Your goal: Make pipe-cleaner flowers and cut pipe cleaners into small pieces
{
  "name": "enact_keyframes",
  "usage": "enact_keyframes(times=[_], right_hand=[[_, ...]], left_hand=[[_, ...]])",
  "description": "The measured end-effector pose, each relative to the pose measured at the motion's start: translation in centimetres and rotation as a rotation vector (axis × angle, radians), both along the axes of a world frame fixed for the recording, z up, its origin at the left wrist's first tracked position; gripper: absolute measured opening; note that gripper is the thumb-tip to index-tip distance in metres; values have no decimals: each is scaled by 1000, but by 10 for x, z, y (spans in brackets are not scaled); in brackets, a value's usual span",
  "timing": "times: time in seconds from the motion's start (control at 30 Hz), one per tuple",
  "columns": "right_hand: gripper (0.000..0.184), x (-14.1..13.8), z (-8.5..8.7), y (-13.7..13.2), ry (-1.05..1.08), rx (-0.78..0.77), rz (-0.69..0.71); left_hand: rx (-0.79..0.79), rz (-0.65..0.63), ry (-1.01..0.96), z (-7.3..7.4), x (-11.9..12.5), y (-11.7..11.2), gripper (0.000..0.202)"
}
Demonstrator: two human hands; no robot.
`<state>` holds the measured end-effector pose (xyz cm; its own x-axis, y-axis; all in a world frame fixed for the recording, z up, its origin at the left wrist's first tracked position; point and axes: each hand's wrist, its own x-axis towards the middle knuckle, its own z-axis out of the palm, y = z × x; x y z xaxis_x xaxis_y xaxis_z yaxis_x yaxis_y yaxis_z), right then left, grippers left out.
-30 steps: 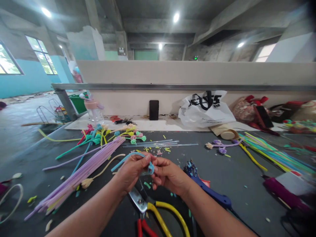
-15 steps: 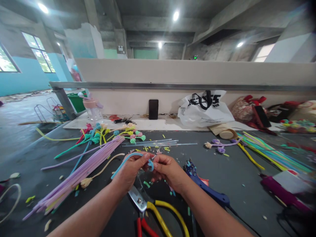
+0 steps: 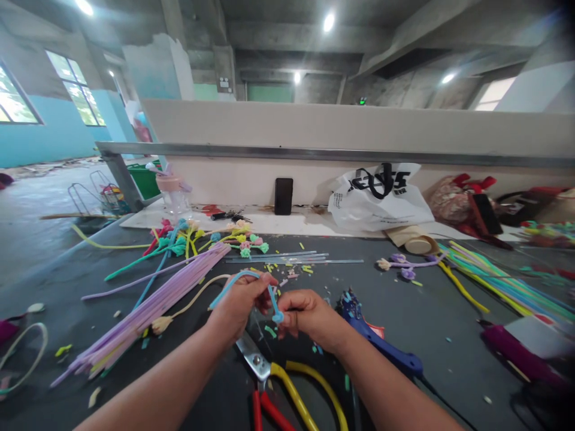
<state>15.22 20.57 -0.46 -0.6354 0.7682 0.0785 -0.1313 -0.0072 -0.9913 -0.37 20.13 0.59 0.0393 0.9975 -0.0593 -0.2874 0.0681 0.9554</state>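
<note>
A light blue pipe cleaner (image 3: 245, 275) arcs over my left hand (image 3: 242, 302), whose thumb and fingers pinch it. Its far end hangs down to a small coiled knot (image 3: 278, 316). My right hand (image 3: 309, 314) is closed in a pinch at that knot, to the right of the left hand. Below both hands lie scissors (image 3: 258, 362) with yellow handles and a tool with red handles (image 3: 269, 410), partly overlapping. The blue glue gun (image 3: 381, 344) rests just right of my right hand.
A bundle of lilac pipe cleaners (image 3: 157, 311) lies to the left, with colourful flower-tipped stems (image 3: 193, 239) behind it. Clear glue sticks (image 3: 291, 258) lie ahead. A phone (image 3: 283, 196) leans on the back panel, left of a white bag (image 3: 381, 200). More pipe cleaners (image 3: 489, 275) lie right.
My right hand has moved slightly down, away from the left hand, with the knotted end. A length of blue stem now stretches between the hands.
</note>
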Motion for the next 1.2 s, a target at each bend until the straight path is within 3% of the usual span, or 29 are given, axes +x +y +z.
enact_keyframes(times=[0.13, 0.37, 0.53, 0.73, 0.9, 1.03, 1.2], right_hand=[[24, 0, -2, 0, 5, 5, 34], [18, -4, -7, 1, 210, -190, -29], [18, -6, -4, 0, 223, -209, -5], [20, -8, -2, 0, 278, -335, -24], [17, -7, -1, 1, 283, -418, -113], [19, -8, -2, 0, 227, -410, -137], [21, -10, -1, -2, 164, -408, -142]], left_hand=[[18, 12, -21, 6, -5, 2, 25], [50, -177, -133, 10, -2, -1, 23], [23, -372, -159, 11, -1, -7, 21], [38, -209, -218, 3, 1, -4, 21], [-4, -220, -240, -1, 6, -5, 19], [-41, -135, -377, -1, 6, -5, 14], [-47, -174, -399, 0, 4, -4, 14]])
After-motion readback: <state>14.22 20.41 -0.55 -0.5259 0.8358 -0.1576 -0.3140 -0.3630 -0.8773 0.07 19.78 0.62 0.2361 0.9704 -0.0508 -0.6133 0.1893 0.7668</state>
